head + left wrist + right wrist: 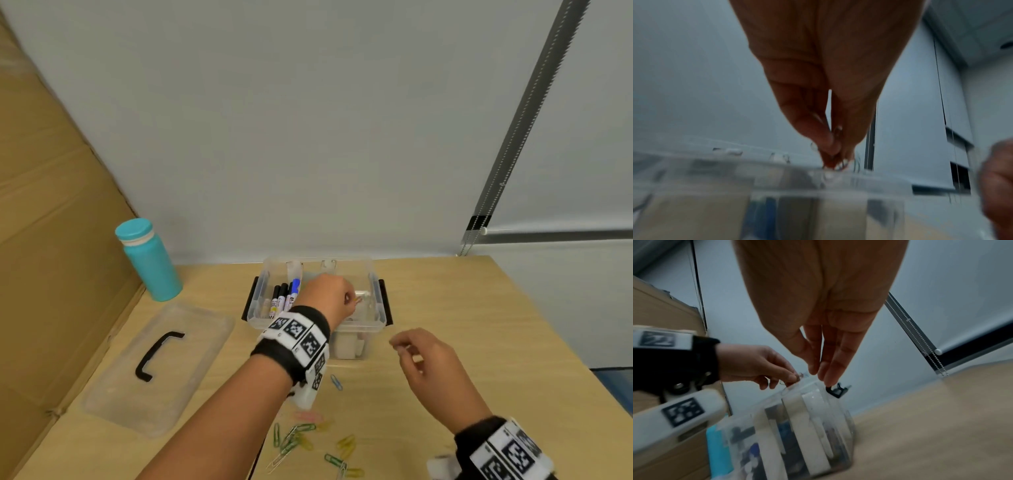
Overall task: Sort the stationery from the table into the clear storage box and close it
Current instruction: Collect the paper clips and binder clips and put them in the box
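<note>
The clear storage box point(363, 324) stands open at the back of the wooden table, with several markers point(284, 298) lying in its left part. My left hand point(352, 299) hovers over the box's right part and pinches a small bunch of paper clips point(800, 375) between thumb and fingertips, just above the rim point(777, 164). Near the box's front right corner my right hand point(399, 346) hangs in the air with relaxed, nearly straight fingers point(830, 369) and holds nothing. Several loose coloured paper clips point(308, 442) lie on the table close to me, and a blue one point(336, 382) lies alone.
The box's clear lid point(191, 342), with a black handle, lies flat on the table to the left. A teal bottle point(149, 260) stands behind it. A cardboard sheet point(51, 240) walls the left side. A white wall runs along the back.
</note>
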Action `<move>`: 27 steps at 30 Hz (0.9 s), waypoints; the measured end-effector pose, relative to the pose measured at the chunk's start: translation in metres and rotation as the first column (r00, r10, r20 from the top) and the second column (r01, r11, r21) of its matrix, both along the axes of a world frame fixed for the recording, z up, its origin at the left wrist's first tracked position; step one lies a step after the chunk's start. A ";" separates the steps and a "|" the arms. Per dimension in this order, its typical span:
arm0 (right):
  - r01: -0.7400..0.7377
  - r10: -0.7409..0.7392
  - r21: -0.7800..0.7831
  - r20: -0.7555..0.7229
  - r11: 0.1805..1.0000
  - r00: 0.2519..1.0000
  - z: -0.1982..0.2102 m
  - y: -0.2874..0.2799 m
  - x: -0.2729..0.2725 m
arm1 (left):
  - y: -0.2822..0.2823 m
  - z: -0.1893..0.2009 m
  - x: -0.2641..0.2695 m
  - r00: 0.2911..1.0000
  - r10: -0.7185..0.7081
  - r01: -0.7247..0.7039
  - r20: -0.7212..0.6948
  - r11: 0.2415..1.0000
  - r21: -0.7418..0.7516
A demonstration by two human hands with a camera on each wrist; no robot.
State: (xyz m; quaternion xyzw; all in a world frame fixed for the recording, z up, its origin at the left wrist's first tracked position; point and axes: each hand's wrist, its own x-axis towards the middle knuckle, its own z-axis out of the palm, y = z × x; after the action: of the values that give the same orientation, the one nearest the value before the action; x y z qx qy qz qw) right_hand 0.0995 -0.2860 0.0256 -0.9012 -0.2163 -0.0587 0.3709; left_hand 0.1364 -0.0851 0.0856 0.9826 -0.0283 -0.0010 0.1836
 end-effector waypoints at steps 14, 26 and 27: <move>-0.315 0.202 -0.278 -0.369 0.907 0.907 -0.052 0.002 -0.043 | 0.053 -0.031 -0.114 0.997 0.068 -0.070 -0.029 0.994 -0.084; -0.418 0.179 -0.458 -0.477 0.785 0.860 -0.065 0.047 -0.062 | 0.078 -0.111 -0.173 0.865 0.155 -0.212 -0.478 0.975 -0.066; -0.413 0.174 -0.460 -0.476 0.786 0.862 -0.066 0.049 -0.062 | 0.076 -0.111 -0.170 0.863 0.149 -0.201 -0.483 0.978 -0.058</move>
State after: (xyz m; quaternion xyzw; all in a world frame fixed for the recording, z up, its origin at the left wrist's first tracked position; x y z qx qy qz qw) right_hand 0.0380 -0.2374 -0.0402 -0.9143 -0.2822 0.2551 0.1392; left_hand -0.0341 -0.0095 -0.0258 0.9394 0.1071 -0.2240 0.2364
